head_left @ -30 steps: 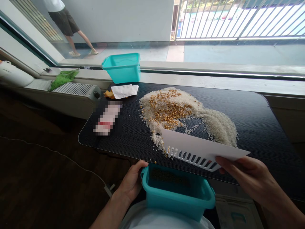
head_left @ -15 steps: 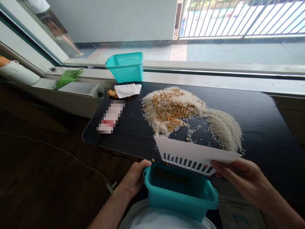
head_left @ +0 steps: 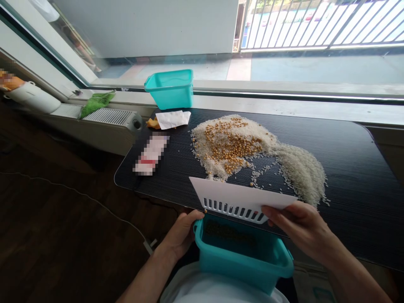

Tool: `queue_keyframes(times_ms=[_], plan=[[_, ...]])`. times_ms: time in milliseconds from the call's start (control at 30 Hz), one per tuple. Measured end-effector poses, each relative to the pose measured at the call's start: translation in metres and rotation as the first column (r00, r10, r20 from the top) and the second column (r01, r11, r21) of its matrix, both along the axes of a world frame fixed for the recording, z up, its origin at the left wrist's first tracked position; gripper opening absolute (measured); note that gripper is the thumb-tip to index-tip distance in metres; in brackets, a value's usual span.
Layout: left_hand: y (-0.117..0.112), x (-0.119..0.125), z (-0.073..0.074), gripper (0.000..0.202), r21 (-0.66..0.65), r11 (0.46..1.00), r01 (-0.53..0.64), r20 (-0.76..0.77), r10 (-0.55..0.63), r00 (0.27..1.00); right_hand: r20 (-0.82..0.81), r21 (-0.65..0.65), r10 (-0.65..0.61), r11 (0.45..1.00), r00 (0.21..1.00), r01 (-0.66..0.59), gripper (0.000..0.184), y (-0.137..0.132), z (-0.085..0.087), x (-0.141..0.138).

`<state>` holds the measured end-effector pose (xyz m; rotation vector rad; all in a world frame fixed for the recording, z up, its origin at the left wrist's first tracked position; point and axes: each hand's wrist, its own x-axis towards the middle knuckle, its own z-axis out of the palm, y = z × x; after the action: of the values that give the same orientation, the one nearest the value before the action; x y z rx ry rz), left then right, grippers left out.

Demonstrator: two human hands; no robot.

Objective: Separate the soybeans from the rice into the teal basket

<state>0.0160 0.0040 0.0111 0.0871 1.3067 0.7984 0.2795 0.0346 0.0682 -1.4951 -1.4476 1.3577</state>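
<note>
My right hand (head_left: pixel 298 223) grips the right end of a white slotted plastic panel (head_left: pixel 233 193), tilted over the near table edge. Below that edge, a teal plastic bin (head_left: pixel 243 269) sits against my body with dark small grains on its bottom. My left hand (head_left: pixel 183 235) is closed on the bin's left end, thumb at the rim; its other fingers are partly hidden. Beyond the panel lies a heap of rice mixed with yellow beans (head_left: pixel 230 145). A mound of plain rice (head_left: pixel 304 170) joins it on the right, with loose grains between.
The black table (head_left: pixel 353 181) stands against a window. At its back left are a second teal bin (head_left: pixel 172 90), a white paper (head_left: pixel 173 120) over something orange-yellow, and a blurred-out pinkish packet (head_left: pixel 153 153). A radiator (head_left: pixel 110 115) with a green cloth (head_left: pixel 97 103) is farther left.
My right hand has moved the panel left along the near table edge, toward my left hand. My left hand keeps its hold on the bin. The view has shifted slightly.
</note>
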Motion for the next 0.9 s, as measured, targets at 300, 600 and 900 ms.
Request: queue_keyframes(times_ms=[300, 600, 900], plan=[[-0.001, -0.001, -0.001, 0.029, -0.005, 1.000, 0.009, 0.011, -0.009, 1.000, 0.107, -0.017, -0.155, 0.987, 0.982, 0.158, 0.040, -0.006, 0.010, 0.040], [-0.001, 0.000, -0.006, 0.027, -0.040, 0.997, -0.066, -0.032, 0.064, 0.997, 0.175, 0.004, -0.271, 0.962, 0.947, 0.274, 0.044, -0.016, 0.002, 0.068], [-0.003, 0.001, -0.004, 0.025, -0.013, 0.998, -0.066, -0.007, 0.066, 0.998, 0.163, -0.024, -0.204, 0.977, 0.965, 0.210, 0.041, -0.016, -0.003, 0.065]])
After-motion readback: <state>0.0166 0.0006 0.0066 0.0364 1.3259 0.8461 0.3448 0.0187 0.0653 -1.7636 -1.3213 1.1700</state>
